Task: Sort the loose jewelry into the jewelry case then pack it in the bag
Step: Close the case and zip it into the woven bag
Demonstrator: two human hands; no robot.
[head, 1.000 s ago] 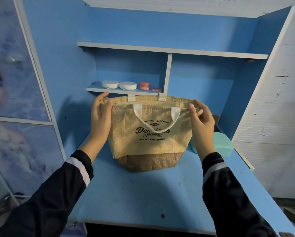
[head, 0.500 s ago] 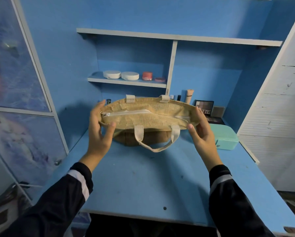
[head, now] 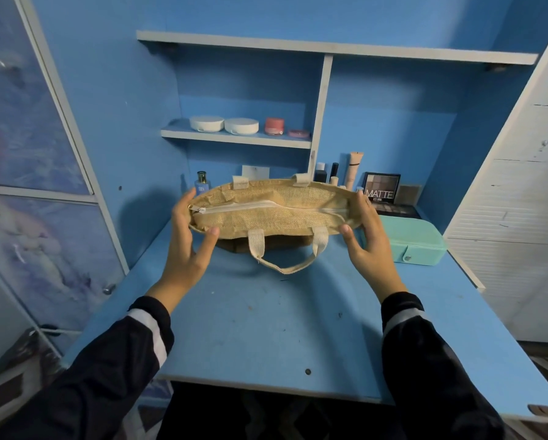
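Blue desk point(head: 266, 312): my left hand point(head: 187, 246) and right hand point(head: 366, 242) each grip one end of bag point(head: 266, 217), zip point(head: 250, 206) looks shut. Closed jewelry case point(head: 415, 241) sits just right of bag. Risk: I let go one end to unzip, bag slumps, knocks case.

Tan woven bag point(head: 266, 217), cream zip point(head: 250, 206) and handles point(head: 285, 268), dark brown base point(head: 285, 242). At its three o'clock, mint-green jewelry case point(head: 415, 241). Blue desk point(head: 266, 328). Black sleeves point(head: 114, 363), white-striped cuffs.
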